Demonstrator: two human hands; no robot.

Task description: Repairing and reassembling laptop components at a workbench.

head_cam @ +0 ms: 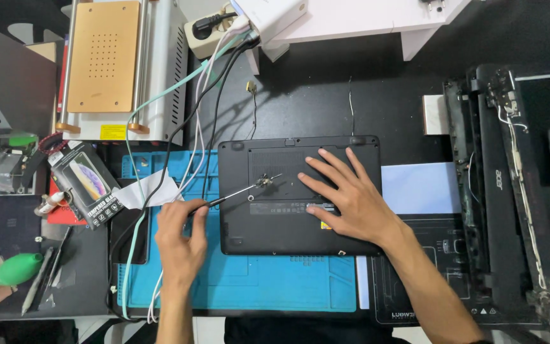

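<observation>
A small black laptop (pixel 268 229) lies bottom-up on a blue work mat (pixel 256 286) in the head view. My left hand (pixel 179 239) grips a thin screwdriver (pixel 240 191) whose tip rests at a screw near the middle of the laptop's base. My right hand (pixel 345 194) lies flat on the right half of the base, fingers spread.
A dismantled black laptop (pixel 510 191) with loose wires lies at the right. A metal machine with an orange plate (pixel 106 57) stands at back left, cables (pixel 179 121) running down from a power strip (pixel 214 28). A boxed screen protector (pixel 87 181), green blower (pixel 17 267) and tools lie at left.
</observation>
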